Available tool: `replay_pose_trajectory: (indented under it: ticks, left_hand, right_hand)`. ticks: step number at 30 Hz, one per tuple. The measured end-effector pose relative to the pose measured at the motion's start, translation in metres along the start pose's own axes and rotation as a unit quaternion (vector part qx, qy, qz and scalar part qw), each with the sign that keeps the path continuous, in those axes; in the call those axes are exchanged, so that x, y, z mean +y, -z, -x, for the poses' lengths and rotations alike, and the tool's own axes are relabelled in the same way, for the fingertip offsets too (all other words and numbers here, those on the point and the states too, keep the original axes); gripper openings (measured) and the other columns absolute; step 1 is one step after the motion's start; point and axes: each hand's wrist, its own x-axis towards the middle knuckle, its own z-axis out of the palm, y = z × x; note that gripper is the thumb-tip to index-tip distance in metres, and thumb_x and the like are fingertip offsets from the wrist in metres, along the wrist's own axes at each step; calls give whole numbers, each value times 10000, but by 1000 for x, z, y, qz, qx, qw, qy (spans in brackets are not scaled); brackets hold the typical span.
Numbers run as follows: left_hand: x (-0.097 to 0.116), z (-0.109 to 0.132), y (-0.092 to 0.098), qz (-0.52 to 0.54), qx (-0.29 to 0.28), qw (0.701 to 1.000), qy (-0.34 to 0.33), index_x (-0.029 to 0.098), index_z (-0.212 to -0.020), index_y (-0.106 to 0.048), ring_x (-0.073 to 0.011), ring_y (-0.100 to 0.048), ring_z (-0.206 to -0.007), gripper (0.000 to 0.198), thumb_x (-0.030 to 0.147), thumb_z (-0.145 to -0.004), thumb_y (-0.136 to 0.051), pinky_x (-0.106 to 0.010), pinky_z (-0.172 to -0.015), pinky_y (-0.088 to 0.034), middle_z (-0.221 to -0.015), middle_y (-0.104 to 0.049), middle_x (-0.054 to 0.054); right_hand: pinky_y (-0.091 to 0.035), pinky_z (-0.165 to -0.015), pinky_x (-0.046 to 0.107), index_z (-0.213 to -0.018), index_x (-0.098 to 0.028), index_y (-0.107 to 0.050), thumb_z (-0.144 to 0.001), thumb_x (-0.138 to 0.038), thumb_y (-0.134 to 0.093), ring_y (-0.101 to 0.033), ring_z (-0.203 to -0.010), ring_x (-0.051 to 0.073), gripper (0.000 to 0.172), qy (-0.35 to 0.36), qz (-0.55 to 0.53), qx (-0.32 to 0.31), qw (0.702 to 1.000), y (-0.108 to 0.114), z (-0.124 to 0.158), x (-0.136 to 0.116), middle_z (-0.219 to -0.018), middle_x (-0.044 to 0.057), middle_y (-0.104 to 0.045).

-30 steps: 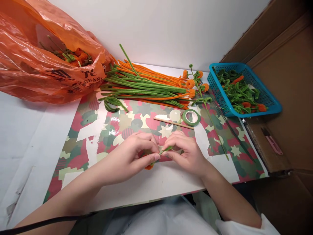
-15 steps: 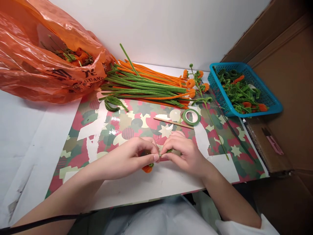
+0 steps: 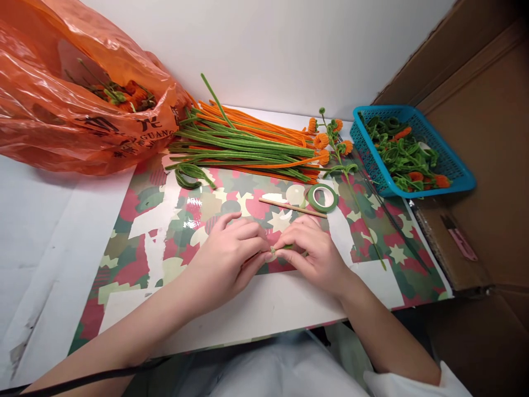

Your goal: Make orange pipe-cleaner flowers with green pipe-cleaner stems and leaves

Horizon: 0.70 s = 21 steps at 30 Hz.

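Note:
My left hand [image 3: 235, 251] and my right hand [image 3: 312, 251] meet fingertip to fingertip over the near part of the patterned board. Between them is a small green stem [image 3: 273, 250], pinched from both sides by thumb and forefinger. More green shows under my right fingers. My left hand's palm faces down, its outer fingers loosely bent, and the orange flower piece that hung beneath it is hidden. Just beyond my right hand lie a roll of green floral tape [image 3: 333, 205] and a thin brown stick [image 3: 291, 208].
Orange and green pipe cleaners [image 3: 248, 140] lie in a bundle at the back. Beside them rests a finished stem with orange flowers [image 3: 321, 141]. An orange plastic bag [image 3: 136, 140] stands back left, a blue basket [image 3: 430, 194] of green pieces right, and a pink-handled tool [image 3: 463, 242] near it.
My left hand has turned palm-down and lifted slightly, its outer fingers spreading. The orange flower piece has gone out of sight behind it. My right hand keeps its pinch, slightly raised.

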Motion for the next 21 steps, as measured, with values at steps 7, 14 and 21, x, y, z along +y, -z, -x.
replay_pose_trajectory:
  ticks: [7,14,21]
  left_hand:
    - [5,0,19,217,-184,952,113,193,-684,-528,-140,-558,-756,290,198,-950,-414,-256,-745,-433,-746,-594,14]
    - [5,0,16,227,-196,940,164,196,-713,-557,-143,-567,-686,280,267,-944,-416,-253,-630,-447,-713,-598,10]
    - [3,-1,2,-54,54,997,1,204,-787,-629,-174,-581,-783,128,208,-890,-553,-442,-975,-325,-796,-664,0]
  right_hand:
    - [-432,-825,358,-896,-216,-641,-943,-228,-581,-586,-792,163,77,73,-24,-60,995,4,1,2,-823,4,-728]
    - [-399,-810,363,-864,-211,-623,-928,-200,-586,-553,-882,192,75,101,55,-24,993,-2,3,3,-817,10,-714]
    - [-389,-850,393,-848,-203,-580,-909,-148,-559,-549,-962,208,85,68,95,30,993,-7,4,2,-920,35,-698]
